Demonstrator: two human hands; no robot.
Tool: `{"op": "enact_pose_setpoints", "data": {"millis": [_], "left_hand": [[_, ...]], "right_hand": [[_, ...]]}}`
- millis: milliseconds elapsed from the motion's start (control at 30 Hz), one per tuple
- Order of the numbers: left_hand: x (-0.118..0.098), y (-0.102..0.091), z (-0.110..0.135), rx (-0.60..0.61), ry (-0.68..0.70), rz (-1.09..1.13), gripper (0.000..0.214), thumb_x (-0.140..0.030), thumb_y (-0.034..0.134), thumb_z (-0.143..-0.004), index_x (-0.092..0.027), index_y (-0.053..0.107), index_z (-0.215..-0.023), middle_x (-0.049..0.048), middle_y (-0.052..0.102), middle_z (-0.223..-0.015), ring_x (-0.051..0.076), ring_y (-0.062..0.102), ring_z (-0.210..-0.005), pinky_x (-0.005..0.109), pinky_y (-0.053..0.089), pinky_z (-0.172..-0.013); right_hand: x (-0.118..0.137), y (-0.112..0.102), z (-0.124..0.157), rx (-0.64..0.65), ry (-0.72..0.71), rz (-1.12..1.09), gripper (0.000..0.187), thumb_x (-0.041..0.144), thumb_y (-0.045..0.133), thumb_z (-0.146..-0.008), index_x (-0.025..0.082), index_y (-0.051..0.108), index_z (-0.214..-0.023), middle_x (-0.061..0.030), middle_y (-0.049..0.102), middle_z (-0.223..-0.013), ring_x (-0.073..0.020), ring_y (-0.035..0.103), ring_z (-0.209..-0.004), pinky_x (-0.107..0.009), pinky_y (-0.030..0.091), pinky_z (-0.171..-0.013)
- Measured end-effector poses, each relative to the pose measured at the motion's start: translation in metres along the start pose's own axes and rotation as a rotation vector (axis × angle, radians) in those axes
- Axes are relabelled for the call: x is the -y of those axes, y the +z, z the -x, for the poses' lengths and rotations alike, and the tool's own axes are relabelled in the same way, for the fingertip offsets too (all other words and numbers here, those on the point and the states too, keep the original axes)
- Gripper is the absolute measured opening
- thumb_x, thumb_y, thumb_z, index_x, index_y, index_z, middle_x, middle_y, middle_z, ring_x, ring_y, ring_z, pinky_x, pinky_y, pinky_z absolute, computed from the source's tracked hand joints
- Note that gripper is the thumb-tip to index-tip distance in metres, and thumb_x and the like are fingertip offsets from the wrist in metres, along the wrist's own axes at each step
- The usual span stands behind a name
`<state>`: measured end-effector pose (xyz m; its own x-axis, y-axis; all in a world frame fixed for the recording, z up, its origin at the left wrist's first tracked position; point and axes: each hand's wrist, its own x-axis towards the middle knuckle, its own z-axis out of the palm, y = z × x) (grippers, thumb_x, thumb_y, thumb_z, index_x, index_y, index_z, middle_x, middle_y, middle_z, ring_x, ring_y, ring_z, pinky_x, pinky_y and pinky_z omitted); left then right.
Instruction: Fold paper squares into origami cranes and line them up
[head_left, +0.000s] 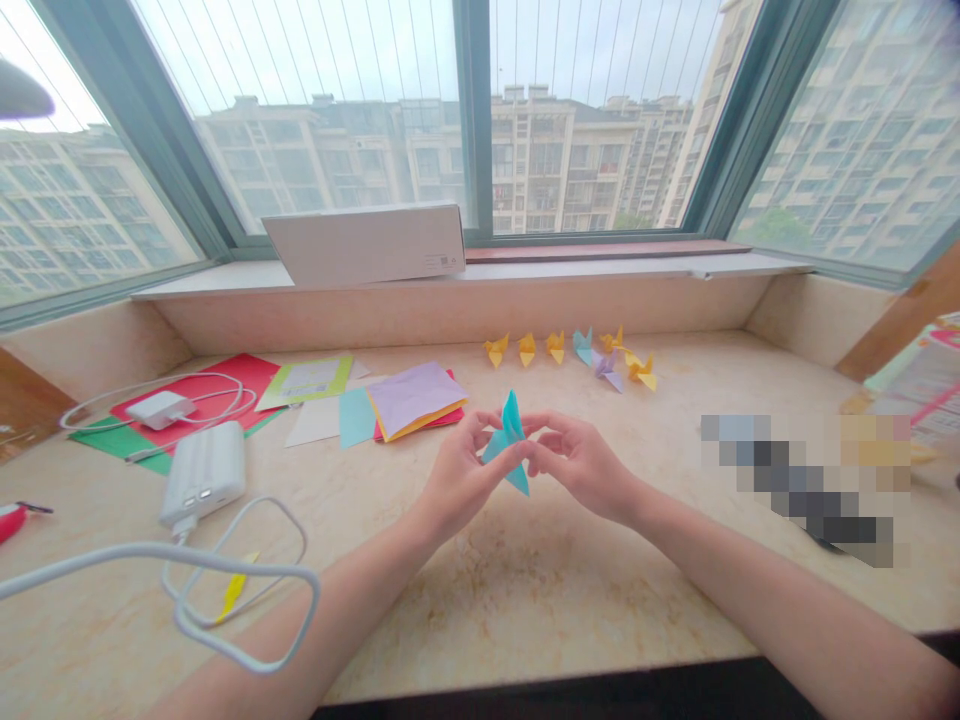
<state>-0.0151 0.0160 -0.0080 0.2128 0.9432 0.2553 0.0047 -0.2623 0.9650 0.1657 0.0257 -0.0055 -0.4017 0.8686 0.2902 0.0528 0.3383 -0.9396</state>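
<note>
Probably light, thin and easily crumpled, the turquoise folded paper [505,440] is to the right of the white power bank [206,468], pinched by your left hand [466,475] and right hand [576,458], and best held lightly along its creased edges

Paper birds [583,344] behind the hands [463,465]; sheets [304,383] (some under a charger [160,408]) leftward.
</note>
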Motion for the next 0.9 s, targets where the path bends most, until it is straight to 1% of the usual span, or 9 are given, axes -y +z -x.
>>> {"op": "enact_pose_setpoints", "data": {"millis": [67, 133, 267, 433, 533, 600, 700, 800, 900], "left_hand": [[-0.0006, 0.0000, -0.0006, -0.010, 0.002, -0.024, 0.032, -0.040, 0.074, -0.084, -0.018, 0.057, -0.100, 0.0081, 0.072, -0.099, 0.024, 0.069, -0.096, 0.032, 0.055, -0.076], [-0.0012, 0.0003, -0.0014, -0.021, -0.002, -0.030, 0.030, -0.039, 0.072, -0.085, -0.018, 0.056, -0.099, 0.0089, 0.072, -0.100, 0.023, 0.069, -0.095, 0.031, 0.054, -0.074], [-0.0003, 0.0014, -0.0019, -0.030, 0.017, -0.030, 0.027, -0.036, 0.068, -0.087, -0.018, 0.056, -0.103, 0.0145, 0.067, -0.124, 0.025, 0.068, -0.105, 0.031, 0.055, -0.076], [0.0028, 0.0005, 0.0015, -0.036, 0.059, -0.212, 0.023, -0.027, 0.067, -0.086, -0.019, 0.058, -0.105, 0.0171, 0.059, -0.140, 0.028, 0.066, -0.113, 0.034, 0.057, -0.076], [0.0025, -0.0010, 0.0034, -0.032, 0.133, -0.346, 0.021, -0.022, 0.066, -0.084, -0.020, 0.060, -0.104, 0.0163, 0.059, -0.140, 0.032, 0.053, -0.132, 0.036, 0.056, -0.083], [0.0008, -0.0014, 0.0040, -0.041, 0.172, -0.410, 0.017, -0.019, 0.062, -0.085, -0.021, 0.059, -0.102, 0.0158, 0.060, -0.140, 0.032, 0.047, -0.138, 0.037, 0.055, -0.087], [-0.0016, -0.0012, 0.0046, -0.085, 0.167, -0.513, 0.015, -0.017, 0.059, -0.084, -0.021, 0.057, -0.099, 0.0147, 0.062, -0.136, 0.029, 0.062, -0.121, 0.034, 0.056, -0.076], [-0.0013, -0.0001, 0.0050, -0.118, 0.151, -0.536, 0.019, -0.015, 0.057, -0.082, -0.021, 0.053, -0.100, 0.0113, 0.071, -0.115, 0.025, 0.071, -0.095, 0.029, 0.054, -0.064], [0.0011, 0.0016, 0.0054, -0.129, 0.179, -0.497, 0.025, -0.014, 0.057, -0.081, -0.020, 0.052, -0.105, 0.0090, 0.072, -0.105, 0.024, 0.071, -0.093, 0.030, 0.055, -0.067]], "right_hand": [[0.0000, 0.0004, -0.0001, -0.007, -0.013, 0.028, 0.029, 0.039, 0.065, -0.091, 0.020, 0.069, -0.112, -0.0012, 0.070, -0.076, -0.0140, 0.065, -0.062, -0.029, 0.053, -0.062], [-0.0009, 0.0003, 0.0000, -0.055, -0.046, 0.091, 0.027, 0.036, 0.063, -0.092, 0.020, 0.068, -0.113, -0.0028, 0.072, -0.083, -0.0143, 0.065, -0.063, -0.029, 0.052, -0.061], [-0.0038, -0.0004, 0.0019, -0.173, -0.184, 0.267, 0.028, 0.025, 0.059, -0.093, 0.021, 0.064, -0.120, -0.0062, 0.073, -0.106, -0.0141, 0.066, -0.069, -0.029, 0.053, -0.061], [-0.0072, 0.0019, 0.0050, -0.111, -0.283, 0.415, 0.041, 0.025, 0.066, -0.088, 0.022, 0.055, -0.128, -0.0081, 0.067, -0.120, -0.0136, 0.068, -0.071, -0.029, 0.054, -0.061], [-0.0092, 0.0042, 0.0057, -0.098, -0.260, 0.423, 0.047, 0.029, 0.067, -0.088, 0.022, 0.051, -0.132, -0.0090, 0.066, -0.122, -0.0132, 0.068, -0.070, -0.029, 0.055, -0.061], [-0.0097, 0.0045, 0.0055, -0.122, -0.254, 0.419, 0.042, 0.029, 0.064, -0.091, 0.023, 0.053, -0.131, -0.0088, 0.068, -0.121, -0.0128, 0.067, -0.069, -0.027, 0.055, -0.059], [-0.0087, 0.0031, 0.0050, -0.161, -0.266, 0.448, 0.032, 0.025, 0.059, -0.093, 0.021, 0.058, -0.125, -0.0082, 0.071, -0.117, -0.0126, 0.066, -0.067, -0.025, 0.054, -0.058], [-0.0072, 0.0025, 0.0052, -0.188, -0.259, 0.504, 0.029, 0.021, 0.058, -0.092, 0.021, 0.062, -0.120, -0.0063, 0.074, -0.110, -0.0125, 0.066, -0.064, -0.025, 0.055, -0.060], [-0.0083, 0.0044, 0.0063, -0.185, -0.237, 0.558, 0.030, 0.020, 0.058, -0.091, 0.022, 0.061, -0.121, -0.0042, 0.076, -0.107, -0.0132, 0.068, -0.063, -0.026, 0.055, -0.062]]}}
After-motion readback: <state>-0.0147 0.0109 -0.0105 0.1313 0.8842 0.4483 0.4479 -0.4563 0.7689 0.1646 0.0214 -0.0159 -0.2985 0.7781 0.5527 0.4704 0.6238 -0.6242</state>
